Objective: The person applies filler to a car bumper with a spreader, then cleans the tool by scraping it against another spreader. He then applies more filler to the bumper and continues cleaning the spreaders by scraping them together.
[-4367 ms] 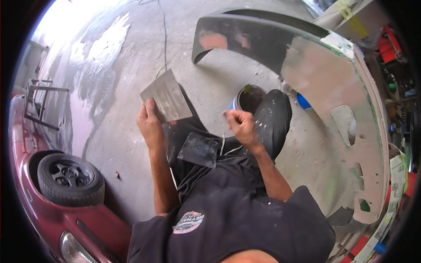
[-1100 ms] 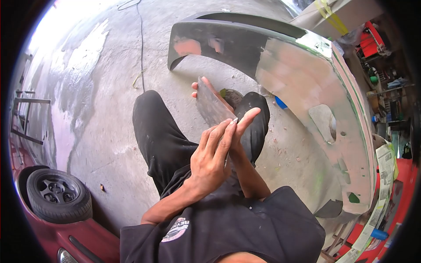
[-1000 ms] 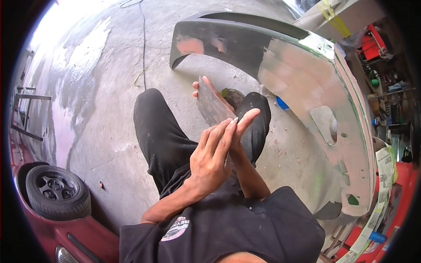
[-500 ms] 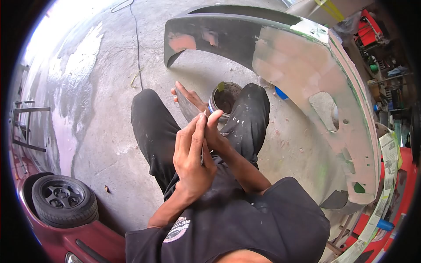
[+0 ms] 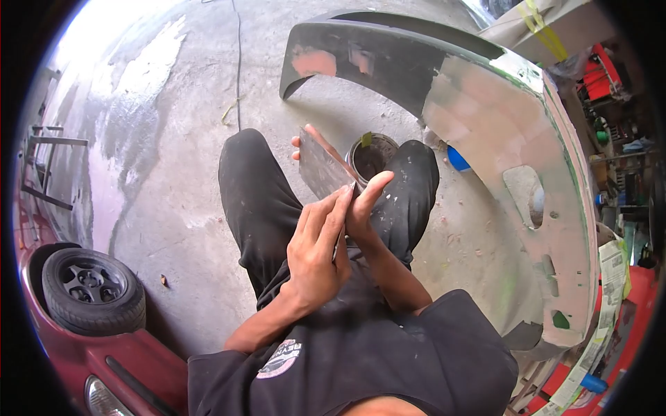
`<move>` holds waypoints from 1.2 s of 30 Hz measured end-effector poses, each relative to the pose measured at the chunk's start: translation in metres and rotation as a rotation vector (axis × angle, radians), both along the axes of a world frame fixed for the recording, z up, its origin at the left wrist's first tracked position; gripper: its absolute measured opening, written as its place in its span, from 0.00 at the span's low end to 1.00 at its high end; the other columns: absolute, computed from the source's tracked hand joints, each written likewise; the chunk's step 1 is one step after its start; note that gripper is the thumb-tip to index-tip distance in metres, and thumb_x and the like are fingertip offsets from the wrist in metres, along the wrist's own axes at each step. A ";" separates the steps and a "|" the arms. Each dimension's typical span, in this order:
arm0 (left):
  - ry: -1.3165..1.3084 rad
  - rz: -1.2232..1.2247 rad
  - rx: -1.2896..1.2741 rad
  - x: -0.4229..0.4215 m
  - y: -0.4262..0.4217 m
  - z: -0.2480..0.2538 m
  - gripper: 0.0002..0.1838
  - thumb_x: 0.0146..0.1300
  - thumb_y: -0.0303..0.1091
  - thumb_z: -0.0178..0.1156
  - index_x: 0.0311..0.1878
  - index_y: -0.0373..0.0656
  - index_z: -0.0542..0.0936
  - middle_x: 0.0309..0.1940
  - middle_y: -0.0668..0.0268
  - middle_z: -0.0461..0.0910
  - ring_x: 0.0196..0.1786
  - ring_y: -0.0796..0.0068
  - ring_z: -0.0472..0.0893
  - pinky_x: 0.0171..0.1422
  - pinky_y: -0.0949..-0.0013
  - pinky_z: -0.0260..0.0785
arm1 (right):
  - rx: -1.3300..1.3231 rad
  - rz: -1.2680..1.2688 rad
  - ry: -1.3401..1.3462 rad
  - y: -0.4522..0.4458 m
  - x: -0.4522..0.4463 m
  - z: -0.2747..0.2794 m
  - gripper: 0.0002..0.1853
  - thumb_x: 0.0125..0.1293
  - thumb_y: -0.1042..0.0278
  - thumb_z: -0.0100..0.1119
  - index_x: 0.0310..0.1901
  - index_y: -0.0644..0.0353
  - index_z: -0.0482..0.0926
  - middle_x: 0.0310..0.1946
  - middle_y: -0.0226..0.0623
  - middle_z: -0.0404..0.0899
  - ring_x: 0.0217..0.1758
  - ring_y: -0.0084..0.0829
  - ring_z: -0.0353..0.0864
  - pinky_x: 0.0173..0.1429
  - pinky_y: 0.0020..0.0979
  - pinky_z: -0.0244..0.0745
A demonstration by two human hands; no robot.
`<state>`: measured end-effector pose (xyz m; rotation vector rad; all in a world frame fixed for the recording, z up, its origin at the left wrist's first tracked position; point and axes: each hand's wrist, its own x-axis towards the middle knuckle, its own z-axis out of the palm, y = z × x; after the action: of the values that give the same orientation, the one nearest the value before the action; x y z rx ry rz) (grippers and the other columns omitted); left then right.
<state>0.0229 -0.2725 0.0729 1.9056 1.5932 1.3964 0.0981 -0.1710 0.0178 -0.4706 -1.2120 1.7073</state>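
Note:
A flat grey plate (image 5: 320,165) is tilted between my knees, held from behind by my right hand (image 5: 364,206), whose fingertips show past its far edge and whose thumb points up. My left hand (image 5: 319,246) is closed on a second thin plate, seen nearly edge-on beneath its fingers. Its fingertips meet the first plate's near end, beside the right thumb. Just beyond the right hand stands a round can (image 5: 371,156) with dark contents and a yellowish-green piece at its rim.
A large curved car panel (image 5: 485,111) with filler patches stretches across the back and right. At lower left are a maroon car (image 5: 132,364) and a wheel (image 5: 94,288). A metal frame (image 5: 55,141) stands far left; a blue object (image 5: 458,158) lies by the panel.
Earlier, my left hand held the plate and the other plate lay on my lap; now the right hand holds one and the left grips a thin plate. Lately both hands shifted slightly right in view.

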 end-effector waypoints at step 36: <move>-0.106 0.245 -0.031 -0.036 0.042 -0.032 0.26 0.66 0.16 0.61 0.69 0.34 0.79 0.56 0.47 0.83 0.56 0.43 0.84 0.65 0.53 0.78 | 0.067 -0.136 -0.171 -0.033 -0.016 -0.028 0.67 0.67 0.07 0.17 0.85 0.67 0.55 0.78 0.50 0.69 0.81 0.40 0.67 0.83 0.43 0.60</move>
<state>-0.0131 -0.2302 0.0408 1.6331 1.8329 1.5286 0.0820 -0.2044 -0.0098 -0.6537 -1.3236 1.5307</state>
